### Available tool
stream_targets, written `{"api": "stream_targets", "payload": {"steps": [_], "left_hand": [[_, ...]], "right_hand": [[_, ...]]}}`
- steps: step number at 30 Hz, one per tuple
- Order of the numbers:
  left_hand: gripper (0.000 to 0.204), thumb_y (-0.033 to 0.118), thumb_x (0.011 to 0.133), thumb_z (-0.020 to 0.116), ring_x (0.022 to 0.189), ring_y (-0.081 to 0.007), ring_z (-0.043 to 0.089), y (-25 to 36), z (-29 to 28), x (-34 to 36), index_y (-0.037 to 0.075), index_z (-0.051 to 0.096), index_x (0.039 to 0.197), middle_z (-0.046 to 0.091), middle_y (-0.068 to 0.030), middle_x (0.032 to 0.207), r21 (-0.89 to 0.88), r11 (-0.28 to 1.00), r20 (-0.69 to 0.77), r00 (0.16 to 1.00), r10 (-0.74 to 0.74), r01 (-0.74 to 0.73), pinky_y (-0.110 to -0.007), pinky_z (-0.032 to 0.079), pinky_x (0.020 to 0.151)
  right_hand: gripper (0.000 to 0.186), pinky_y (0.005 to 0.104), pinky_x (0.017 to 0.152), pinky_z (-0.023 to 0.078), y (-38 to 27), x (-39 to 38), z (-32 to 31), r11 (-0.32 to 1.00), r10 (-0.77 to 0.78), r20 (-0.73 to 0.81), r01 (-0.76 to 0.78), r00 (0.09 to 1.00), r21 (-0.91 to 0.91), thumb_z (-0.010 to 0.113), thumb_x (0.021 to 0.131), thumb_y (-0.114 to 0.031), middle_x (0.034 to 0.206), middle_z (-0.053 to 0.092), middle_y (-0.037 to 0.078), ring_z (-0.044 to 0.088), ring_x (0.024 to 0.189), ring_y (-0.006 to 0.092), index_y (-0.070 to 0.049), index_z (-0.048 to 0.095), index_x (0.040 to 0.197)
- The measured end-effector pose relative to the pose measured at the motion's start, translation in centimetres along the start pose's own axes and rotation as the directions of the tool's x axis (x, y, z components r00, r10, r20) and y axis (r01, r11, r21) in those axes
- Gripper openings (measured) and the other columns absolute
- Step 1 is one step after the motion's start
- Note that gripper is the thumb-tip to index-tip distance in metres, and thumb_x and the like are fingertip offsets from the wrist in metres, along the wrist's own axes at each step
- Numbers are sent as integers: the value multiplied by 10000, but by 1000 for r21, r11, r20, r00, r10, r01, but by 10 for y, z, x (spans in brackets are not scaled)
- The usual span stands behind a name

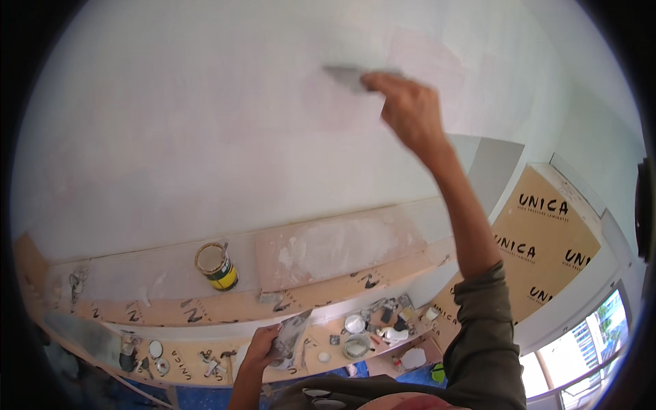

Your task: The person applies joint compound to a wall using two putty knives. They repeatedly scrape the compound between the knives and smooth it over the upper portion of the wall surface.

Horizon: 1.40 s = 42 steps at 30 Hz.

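High in front of me my right hand [413, 113] grips a putty knife [347, 76], its thin grey blade lying against the pale wall [205, 102]. The blade is slightly blurred, and pinkish patches show around it. Low down near my body, my left hand [261, 346] is wrapped round a broad flat scraper [290, 336] smeared with whitish filler. Its handle is hidden by the fingers. Between the wall and my left hand, an open yellow-and-black tin [216, 266] stands upright on a ledge, with a tool leaning inside it.
A dusty board [335, 249] lies on the ledge [130, 281]. Below it, a covered bench [184, 365] carries several tools, rags and tubs, among them a round tub [357, 346]. Brown printed sheeting covers a cabinet [547, 236] at the right. A bright window [581, 348] is at the lower right.
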<state>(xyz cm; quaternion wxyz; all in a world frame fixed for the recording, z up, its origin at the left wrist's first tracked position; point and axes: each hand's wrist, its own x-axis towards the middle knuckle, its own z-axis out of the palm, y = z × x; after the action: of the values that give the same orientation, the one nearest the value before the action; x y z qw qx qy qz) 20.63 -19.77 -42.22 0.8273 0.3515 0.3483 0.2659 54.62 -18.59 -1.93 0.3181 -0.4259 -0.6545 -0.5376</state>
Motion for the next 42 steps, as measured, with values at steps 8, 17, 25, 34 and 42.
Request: {"api": "stream_targets", "payload": {"steps": [8, 17, 25, 34, 42], "left_hand": [[299, 122, 916, 511, 783, -229, 662, -14, 17, -29, -128, 555, 1074, 640, -186, 948, -39, 998, -24, 999, 48, -49, -327, 559, 648], [253, 91, 936, 488, 862, -198, 647, -24, -6, -52, -100, 568, 1082, 642, -158, 1005, -145, 984, -31, 994, 103, -106, -321, 534, 777], [253, 133, 948, 497, 805, -144, 628, -21, 1, -54, -77, 589, 1057, 653, -113, 953, -106, 984, -67, 988, 139, -145, -281, 510, 731], [248, 144, 951, 502, 755, -124, 619, -25, -7, -57, -65, 601, 1040, 653, -86, 912, -167, 974, -113, 985, 132, -150, -267, 508, 698], [280, 131, 952, 487, 806, -161, 649, -28, -24, -71, -96, 570, 1094, 656, -122, 945, -191, 957, -152, 970, 191, -219, -297, 535, 718]], "right_hand": [[385, 339, 652, 538, -57, -75, -3, 945, 230, 110, -249, 967, 211, 558, 658, 74, 909, 688, 103, 668, 768, 242, -98, 668, 984], [146, 399, 548, 443, 53, 91, -69, 979, 204, -253, -196, 946, 60, 555, 780, 16, 742, 593, 264, 608, 633, 389, 33, 655, 885], [190, 391, 567, 473, -31, 132, -62, 965, 244, -143, -224, 959, 138, 539, 795, 33, 783, 627, 242, 635, 662, 347, 15, 675, 928], [318, 393, 764, 545, -94, 121, -13, 963, -265, -362, 224, 894, -153, 526, 713, 95, 987, 672, 159, 659, 908, 295, -12, 652, 985], [322, 410, 644, 526, -100, 151, -20, 997, 44, -153, -35, 987, 62, 489, 731, 98, 887, 672, 165, 648, 738, 335, -22, 671, 968]]}}
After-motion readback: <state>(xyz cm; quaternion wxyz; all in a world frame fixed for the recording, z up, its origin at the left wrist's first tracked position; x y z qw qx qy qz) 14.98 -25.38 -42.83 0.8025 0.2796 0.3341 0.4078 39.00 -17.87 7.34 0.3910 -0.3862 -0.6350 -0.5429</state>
